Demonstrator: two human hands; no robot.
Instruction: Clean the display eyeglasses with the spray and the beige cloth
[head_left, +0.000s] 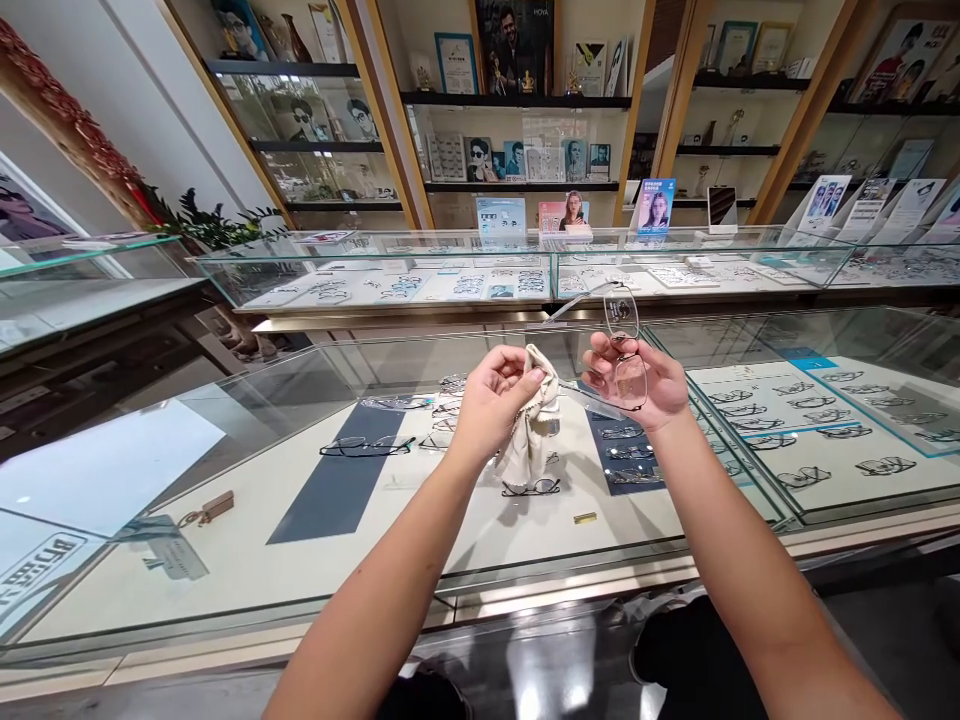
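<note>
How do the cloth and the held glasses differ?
The cloth is opaque and cream; the glasses have clear lenses. The cloth hangs crumpled; the glasses are turned on end, temples unfolded. The left hand holds the cloth, the right hand the glasses. Both are held above the glass counter.

1. A person's left-hand grip (pixel 495 395) pinches a pale cloth (pixel 526 450) above a glass-topped bench (pixel 247 575).
2. The right-hand grip (pixel 660 385) holds thin-rimmed eyeglasses (pixel 631 382) beside it, one lens above the other.
3. Rows of spectacle frames (pixel 367 447) lie beneath the glass, some on dark mats (pixel 322 505).
4. Framed pictures (pixel 454 63) line black shelves (pixel 517 101) beyond a second glass bench (pixel 420 319).
</note>
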